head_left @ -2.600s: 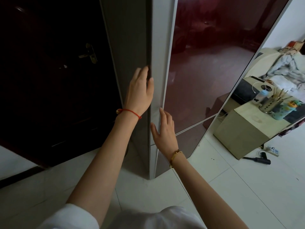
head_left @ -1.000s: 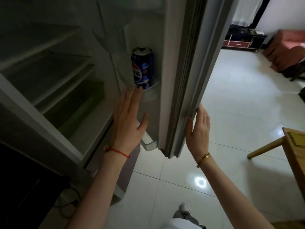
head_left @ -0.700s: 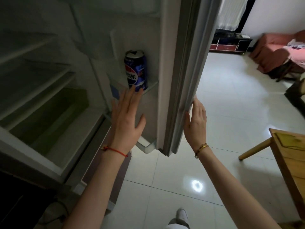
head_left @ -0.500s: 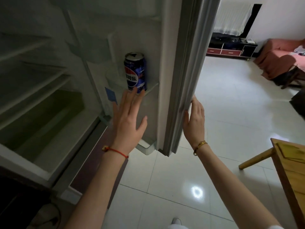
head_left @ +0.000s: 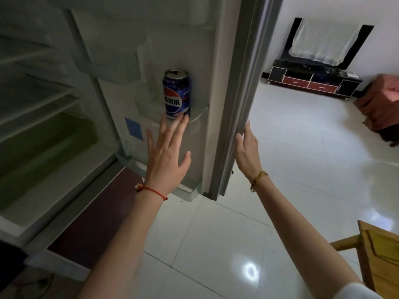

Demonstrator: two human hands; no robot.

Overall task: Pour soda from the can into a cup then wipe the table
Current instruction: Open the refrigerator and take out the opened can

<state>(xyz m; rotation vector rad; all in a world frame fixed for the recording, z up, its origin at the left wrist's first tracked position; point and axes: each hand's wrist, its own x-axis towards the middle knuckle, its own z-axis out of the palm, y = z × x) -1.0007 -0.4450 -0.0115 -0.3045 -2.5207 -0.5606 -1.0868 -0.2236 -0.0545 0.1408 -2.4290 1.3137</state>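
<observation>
Right now our can point(head_left: 177, 93) stands upright, long axis vertical and top up, on the shelf point(head_left: 197, 120) inside the open fridge door point(head_left: 218, 83). Our left hand point(head_left: 167, 157) reaches up toward it with straight, spread fingers, grasping nothing, the fingertips just at the can's base. Our right hand point(head_left: 248, 153) lies flat with straight fingers against the door's outer edge, not clasping it.

My left hand point(head_left: 166, 156) flat, fingertips at upright can point(head_left: 176, 93) on fridge door point(head_left: 218, 83) shelf, my right hand point(head_left: 247, 152) on door edge
</observation>
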